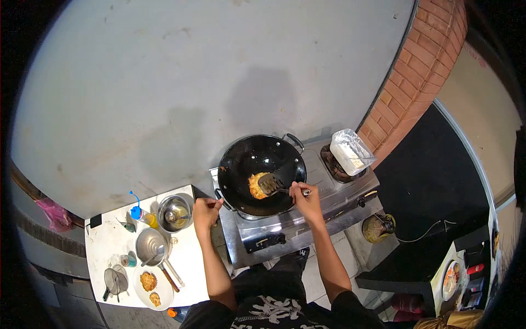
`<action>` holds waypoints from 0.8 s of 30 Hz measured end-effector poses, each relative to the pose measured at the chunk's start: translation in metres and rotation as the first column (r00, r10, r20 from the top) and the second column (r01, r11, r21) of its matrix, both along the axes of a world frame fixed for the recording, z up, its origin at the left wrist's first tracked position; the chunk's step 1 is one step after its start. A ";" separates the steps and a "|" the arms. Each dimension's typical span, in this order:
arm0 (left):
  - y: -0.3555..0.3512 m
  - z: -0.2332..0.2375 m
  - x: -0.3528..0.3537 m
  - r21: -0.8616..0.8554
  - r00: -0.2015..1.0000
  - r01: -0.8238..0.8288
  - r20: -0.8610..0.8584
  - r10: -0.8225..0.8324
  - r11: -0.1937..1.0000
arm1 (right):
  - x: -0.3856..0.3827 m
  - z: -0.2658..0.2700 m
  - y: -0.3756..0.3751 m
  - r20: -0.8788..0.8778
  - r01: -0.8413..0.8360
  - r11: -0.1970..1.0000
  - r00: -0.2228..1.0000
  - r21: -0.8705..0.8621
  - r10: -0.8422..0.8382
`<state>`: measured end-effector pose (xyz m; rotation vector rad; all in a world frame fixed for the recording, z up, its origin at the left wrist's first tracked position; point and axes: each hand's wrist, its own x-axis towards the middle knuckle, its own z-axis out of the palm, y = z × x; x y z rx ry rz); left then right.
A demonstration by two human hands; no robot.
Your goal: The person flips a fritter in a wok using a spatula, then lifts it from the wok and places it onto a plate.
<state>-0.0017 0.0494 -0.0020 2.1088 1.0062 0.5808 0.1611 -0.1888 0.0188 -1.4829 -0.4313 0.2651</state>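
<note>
A black wok [241, 159] sits on the left burner of a steel gas stove [323, 211]. In it lies a golden-brown fried patty [255, 189], partly covered by the slotted head of a spatula [270, 184]. My right hand [306, 202] is closed round the spatula's handle at the wok's right rim. At the wok's near-left side, my left hand [207, 213] has its fingers closed at the loop handle [219, 194]. Its grip is small in view, but the fingertips meet the handle.
A clear plastic tub of white powder [350, 152] stands on the right burner. The white table [98, 257] at left bears steel bowls [174, 204], an oil bottle [147, 218], a strainer [115, 281] and a plate [164, 282] with two fried pieces. A gas cylinder [378, 228] stands right of the stove.
</note>
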 end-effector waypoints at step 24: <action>-0.010 0.019 -0.001 -0.056 1.000 -0.002 -0.018 0.001 0.998 | 0.005 -0.016 0.016 0.123 0.019 0.999 0.992 -0.041 -0.014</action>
